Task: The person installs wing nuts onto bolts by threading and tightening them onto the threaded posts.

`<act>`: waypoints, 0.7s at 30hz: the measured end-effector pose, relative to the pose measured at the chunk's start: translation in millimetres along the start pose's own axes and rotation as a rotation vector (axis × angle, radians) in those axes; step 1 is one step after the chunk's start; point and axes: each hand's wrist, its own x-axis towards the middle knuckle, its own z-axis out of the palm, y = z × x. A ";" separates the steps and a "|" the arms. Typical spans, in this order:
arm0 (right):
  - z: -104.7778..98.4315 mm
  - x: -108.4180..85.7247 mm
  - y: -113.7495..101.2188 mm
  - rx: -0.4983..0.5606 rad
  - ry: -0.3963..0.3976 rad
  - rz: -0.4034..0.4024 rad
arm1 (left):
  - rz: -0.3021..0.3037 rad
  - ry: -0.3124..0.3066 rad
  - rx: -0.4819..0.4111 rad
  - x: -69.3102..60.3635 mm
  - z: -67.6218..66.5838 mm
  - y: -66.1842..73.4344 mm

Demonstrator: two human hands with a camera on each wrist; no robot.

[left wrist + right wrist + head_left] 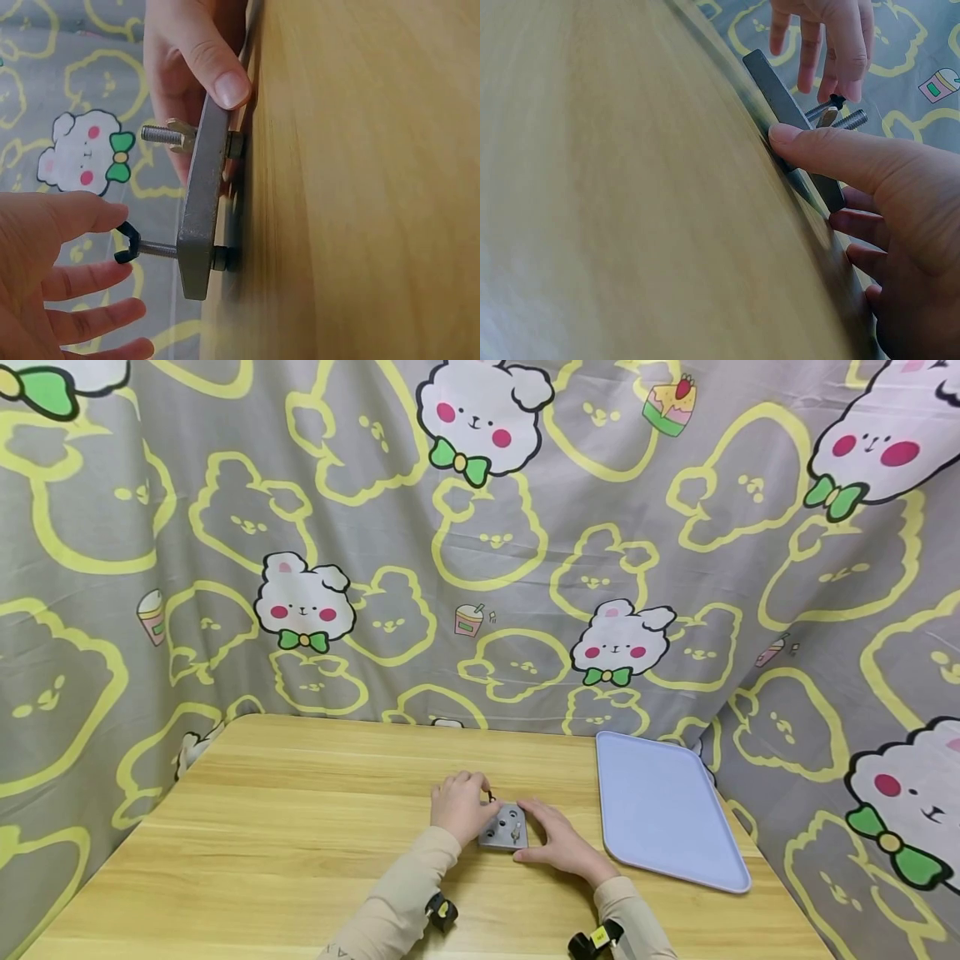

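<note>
A grey metal plate (503, 841) with several holes lies near the front middle of the table, raised a little on the bolt heads beneath it. One bolt (159, 249) sticks up through it with a black wing nut (133, 244) at its tip. My left hand (459, 807) pinches that nut between thumb and index finger, the other fingers spread. A brass-coloured wing nut (181, 135) sits on a second bolt, close to the plate's face. With thumb and fingers on opposite edges, my right hand (561, 843) holds the plate.
To the right, a pale blue tray (667, 810) lies on the wooden table (300, 827). A grey patterned curtain (405, 527) hangs behind the table and along its sides.
</note>
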 end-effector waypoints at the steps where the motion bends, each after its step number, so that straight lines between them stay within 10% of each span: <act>1: -0.1 0.0 -0.1 0.001 0.000 0.001 | -0.001 -0.007 -0.007 0.3 0.1 -0.3; 21: -0.3 0.0 -0.7 0.002 -0.001 -0.006 | 0.043 -0.196 -0.261 8.9 -1.6 -13.8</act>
